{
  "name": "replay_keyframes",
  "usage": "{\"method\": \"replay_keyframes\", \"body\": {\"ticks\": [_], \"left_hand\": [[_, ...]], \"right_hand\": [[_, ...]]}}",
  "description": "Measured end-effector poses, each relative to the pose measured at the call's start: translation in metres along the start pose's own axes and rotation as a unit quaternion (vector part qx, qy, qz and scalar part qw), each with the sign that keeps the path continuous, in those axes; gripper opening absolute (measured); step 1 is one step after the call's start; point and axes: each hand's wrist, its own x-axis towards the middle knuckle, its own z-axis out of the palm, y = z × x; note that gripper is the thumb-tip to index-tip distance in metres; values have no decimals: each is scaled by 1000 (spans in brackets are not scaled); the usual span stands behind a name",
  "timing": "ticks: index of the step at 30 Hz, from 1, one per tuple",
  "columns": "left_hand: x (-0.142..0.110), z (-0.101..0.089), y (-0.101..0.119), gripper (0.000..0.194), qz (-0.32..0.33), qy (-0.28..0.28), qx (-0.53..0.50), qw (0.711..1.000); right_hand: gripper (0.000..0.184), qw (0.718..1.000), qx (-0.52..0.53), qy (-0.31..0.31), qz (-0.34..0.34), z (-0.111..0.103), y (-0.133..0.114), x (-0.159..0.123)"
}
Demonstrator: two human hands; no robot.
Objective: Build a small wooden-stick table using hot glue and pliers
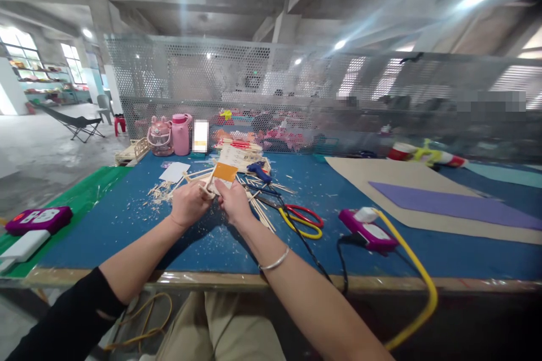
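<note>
My left hand, fingers closed, grips a small frame of thin wooden sticks above the blue table. My right hand is closed beside it, pinching a small orange-and-white sheet against the sticks; its exact kind I cannot tell. Just beyond the hands lies a blue glue gun. Loose wooden sticks and a pair of scissors with red and yellow handles lie right of my right hand. Wood crumbs and a white paper are left of my left hand.
A purple power strip with a yellow cable is at right, another at left. Pink bottles stand at the back by a perforated metal screen. A purple sheet lies on beige board. A black cord crosses the front edge.
</note>
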Motion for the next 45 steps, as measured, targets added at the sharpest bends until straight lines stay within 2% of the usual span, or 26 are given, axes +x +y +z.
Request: {"method": "replay_keyframes", "body": {"ticks": [2,4,7,9,11,14,17,20,22,25,28,31,35,40,42,45], "left_hand": [[0,1,0,9,9,-27,-9,1000],[1,2,0,9,5,-22,-10,1000],[1,1,-2,35,-16,44,23,999],[1,1,-4,43,-18,93,54,994],[0,2,-7,35,-8,119,73,990],[-1,3,-12,26,-3,119,53,992],[0,2,-15,35,-14,100,-3,995],[1,-1,-17,41,3,87,-55,995],[2,-3,-18,44,25,82,-85,993],[3,-5,-19,52,51,77,-116,989],[4,-6,-20,56,42,121,-96,987],[3,-6,-18,39,21,163,-33,986],[2,-4,-16,20,35,119,-25,992],[2,-3,-15,15,26,70,-25,997],[1,-4,-14,17,3,20,-18,1000],[2,-6,-13,22,-46,-95,-23,994]], "right_hand": [[27,1000,1,9,9,-2,1,4],[26,1000,2,1,16,-4,2,7],[26,1000,5,-3,19,-4,6,9],[26,1000,10,1,21,-4,7,10],[26,999,17,4,27,-4,8,12],[27,999,28,5,32,-6,7,14],[31,999,42,16,21,-8,4,14],[35,998,47,30,-37,-9,1,13],[38,996,31,3,-78,-10,-1,11],[43,994,2,-69,-85,-9,-1,9],[43,993,6,-82,-86,-8,1,11],[43,994,32,-49,-92,-11,3,17],[41,994,51,-24,-89,-15,1,23],[37,991,73,-27,-105,-15,0,23],[38,990,83,-32,-106,-14,0,22],[41,990,90,-52,-92,-14,0,21]]}}
